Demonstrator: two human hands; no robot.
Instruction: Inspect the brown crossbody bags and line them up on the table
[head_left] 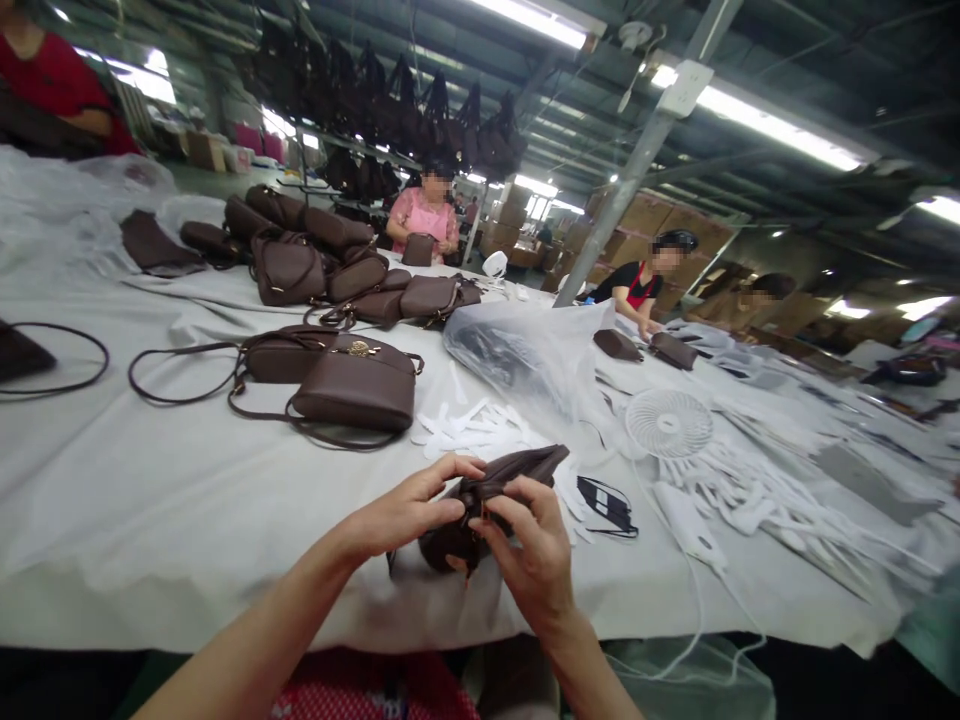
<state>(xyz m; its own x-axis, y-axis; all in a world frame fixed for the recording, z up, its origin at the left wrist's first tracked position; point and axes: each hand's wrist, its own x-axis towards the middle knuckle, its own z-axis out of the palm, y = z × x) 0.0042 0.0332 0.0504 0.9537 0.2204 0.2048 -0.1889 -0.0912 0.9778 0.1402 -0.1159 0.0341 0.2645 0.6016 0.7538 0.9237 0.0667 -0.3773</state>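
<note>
A dark brown handbag (527,463) is tilted on end near the table's front edge, between my two hands. My left hand (416,508) grips its upper end, with the thumb and fingers on either side of the edge. The fingers of my right hand (536,550) are pinched at the same end, close to a small gold-coloured fitting (484,508). What exactly lies between those fingertips is too small to make out. Below hangs a light tan tag-like piece (456,564). Beyond my left hand, two finished-looking brown handbags (356,385) with straps lie together.
Farther back is a pile of brown bags (289,268). White paper strips (480,428), a clear plastic bag (540,350), a white fan (669,423) with a cable, and a black-and-white packet (606,506) surround the work spot. Co-workers (424,220) are across the table; a slanted pole (637,170) rises there.
</note>
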